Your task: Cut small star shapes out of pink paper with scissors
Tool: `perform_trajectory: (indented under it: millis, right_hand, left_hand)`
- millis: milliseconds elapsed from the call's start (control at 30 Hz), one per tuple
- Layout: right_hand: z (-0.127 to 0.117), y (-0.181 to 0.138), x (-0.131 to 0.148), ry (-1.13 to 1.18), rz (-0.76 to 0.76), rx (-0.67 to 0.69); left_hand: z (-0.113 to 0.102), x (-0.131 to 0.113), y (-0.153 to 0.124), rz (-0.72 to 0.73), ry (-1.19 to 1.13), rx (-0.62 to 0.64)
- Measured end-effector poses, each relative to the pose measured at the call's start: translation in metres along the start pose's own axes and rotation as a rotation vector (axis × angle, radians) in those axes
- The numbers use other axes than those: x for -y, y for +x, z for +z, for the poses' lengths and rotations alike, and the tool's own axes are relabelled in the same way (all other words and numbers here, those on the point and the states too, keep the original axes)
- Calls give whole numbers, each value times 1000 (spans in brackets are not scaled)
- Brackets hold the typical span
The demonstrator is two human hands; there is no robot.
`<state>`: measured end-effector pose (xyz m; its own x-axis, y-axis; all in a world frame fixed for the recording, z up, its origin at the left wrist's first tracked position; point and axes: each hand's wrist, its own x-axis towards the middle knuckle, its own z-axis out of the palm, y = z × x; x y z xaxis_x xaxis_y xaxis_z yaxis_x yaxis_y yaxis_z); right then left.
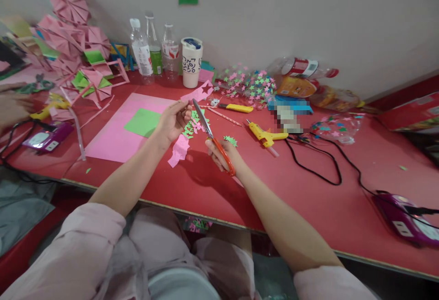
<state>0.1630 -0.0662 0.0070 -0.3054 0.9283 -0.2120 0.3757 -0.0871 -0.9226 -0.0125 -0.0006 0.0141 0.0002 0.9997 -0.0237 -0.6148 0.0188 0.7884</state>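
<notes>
My right hand grips orange-handled scissors, their blades pointing up and away toward my left hand. The fingers of that left hand are pinched on a small piece of pink paper, mostly hidden, close to the scissor tips. Just beyond the fingertips is a pink paper strip with a star-shaped hole; I cannot tell if the hand touches it. Under and beside my hands lie green paper scraps and a torn-edged pink scrap. Small green stars sit by the right hand.
A pink sheet bears a green square. Rightward are a yellow cutter knife, a yellow glue gun with black cord, and a purple power strip. Bottles and a cup stand behind. A co-worker's hand is at left.
</notes>
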Motion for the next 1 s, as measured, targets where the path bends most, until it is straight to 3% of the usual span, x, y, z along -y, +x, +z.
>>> perform_trajectory:
  millis: [100, 333, 833, 1000]
  right_hand:
    - [1, 1, -2, 8, 1, -5]
    - [-5, 0, 0, -72, -3, 20]
    - [-9, -2, 4, -88, 24, 59]
    - [-8, -3, 5, -85, 9, 49]
  left_hand:
    - [0, 1, 0, 14, 17, -12]
    - [1, -4, -3, 247, 347, -31]
    - [0, -4, -3, 253, 400, -63]
    - [-3, -5, -3, 243, 406, -17]
